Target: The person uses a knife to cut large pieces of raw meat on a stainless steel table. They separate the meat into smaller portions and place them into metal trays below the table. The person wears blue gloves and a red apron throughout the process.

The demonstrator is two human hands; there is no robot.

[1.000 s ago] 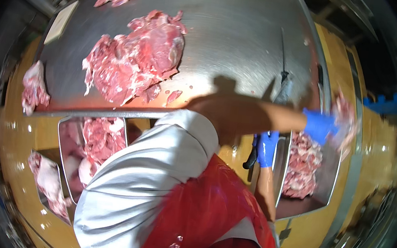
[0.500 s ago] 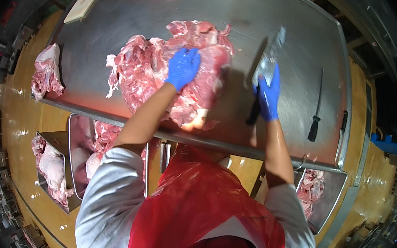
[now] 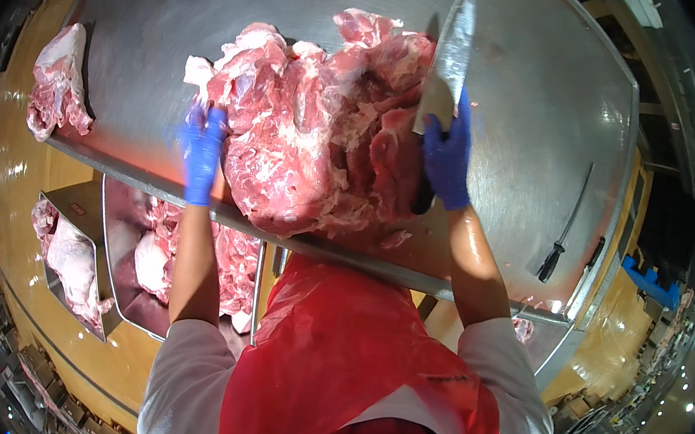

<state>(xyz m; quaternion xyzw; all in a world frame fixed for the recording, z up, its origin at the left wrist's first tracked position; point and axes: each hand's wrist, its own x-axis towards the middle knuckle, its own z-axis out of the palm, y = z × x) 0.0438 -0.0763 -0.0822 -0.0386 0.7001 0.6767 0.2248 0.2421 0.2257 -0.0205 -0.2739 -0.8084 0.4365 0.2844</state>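
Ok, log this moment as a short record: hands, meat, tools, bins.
Left hand: blue-gloved, at the left edge of the large meat piece; grip unclear
Right hand: blue-gloved, holding a knife, blade pointing away from the body
Meat: large piece on metal table, between the hands
Other tool: sharpening rod, on table, right side
Bins: wide bin and narrow bin, lower left, both holding meat

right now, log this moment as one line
left hand: at left edge of meat; right hand: holding knife, blade pointing away; thin rod: on table, right side
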